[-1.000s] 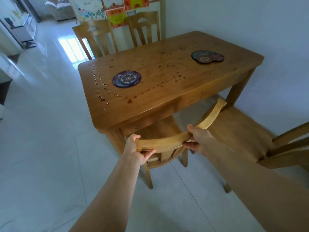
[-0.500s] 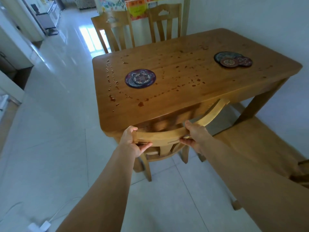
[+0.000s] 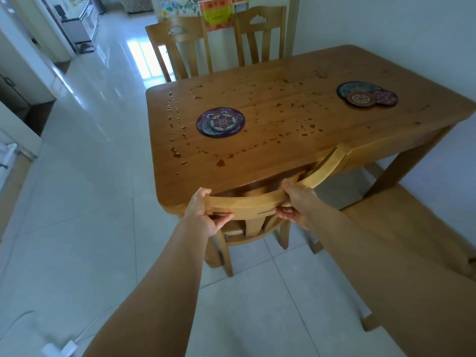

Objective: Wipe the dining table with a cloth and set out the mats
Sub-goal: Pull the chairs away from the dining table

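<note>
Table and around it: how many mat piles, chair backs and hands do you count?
Mat piles: 2, near pile, far pile
Chair backs: 3, near chair back, far left chair back, far right chair back
Hands: 2, left hand, right hand, both gripping the near chair back
Total: 7

1. One table (image 3: 270, 163)
2. Three chairs showing backs: near chair (image 3: 247, 202), far left chair (image 3: 180, 47), far right chair (image 3: 260, 34)
3. One wooden seat (image 3: 417, 212) at the right
4. Two mat clusters: right cluster (image 3: 367, 95) of three mats, left cluster (image 3: 220, 122) of at least two
5. Two hands: left hand (image 3: 199, 215), right hand (image 3: 296, 202)
</note>
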### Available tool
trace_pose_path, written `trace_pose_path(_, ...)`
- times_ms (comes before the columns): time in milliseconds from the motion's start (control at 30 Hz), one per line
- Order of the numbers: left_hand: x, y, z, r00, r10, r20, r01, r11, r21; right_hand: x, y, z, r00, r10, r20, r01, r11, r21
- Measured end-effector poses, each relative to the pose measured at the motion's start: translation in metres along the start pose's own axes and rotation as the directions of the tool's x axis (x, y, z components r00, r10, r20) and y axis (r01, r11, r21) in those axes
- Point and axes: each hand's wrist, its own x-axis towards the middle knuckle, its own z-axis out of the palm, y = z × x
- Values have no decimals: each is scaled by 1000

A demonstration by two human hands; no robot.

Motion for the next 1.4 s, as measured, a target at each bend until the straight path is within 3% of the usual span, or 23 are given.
trace_pose_path(167, -10, -17, -7, 994, 43, 102, -41, 999, -24, -12, 5, -3, 997, -49, -54, 44, 995, -92)
trace_pose_path(433, -55, -64, -10, 949, 46, 312, -96, 985, 147, -61, 35, -12, 988, -54, -145, 49, 998, -36)
trace_pose_path(733, -102, -132, 26, 901, 8, 434, -150, 944, 293, -116, 34, -94, 963, -159, -217, 176, 982, 63)
trace_pose_path(933, -138, -219, 59, 866, -59, 497, -142, 924, 356, -142, 37, -194, 890, -271, -366, 324, 942, 91)
trace_pose_path(1200, -209, -392, 129, 807, -237, 541, -28, 900, 436, -189, 38, -392, 756, -346, -556, 432, 901, 28)
trace_pose_path(1400, -243, -489, 180, 808, -294, 511, 44, 895, 445, -189, 46, -496, 748, -314, -585, 405, 914, 27)
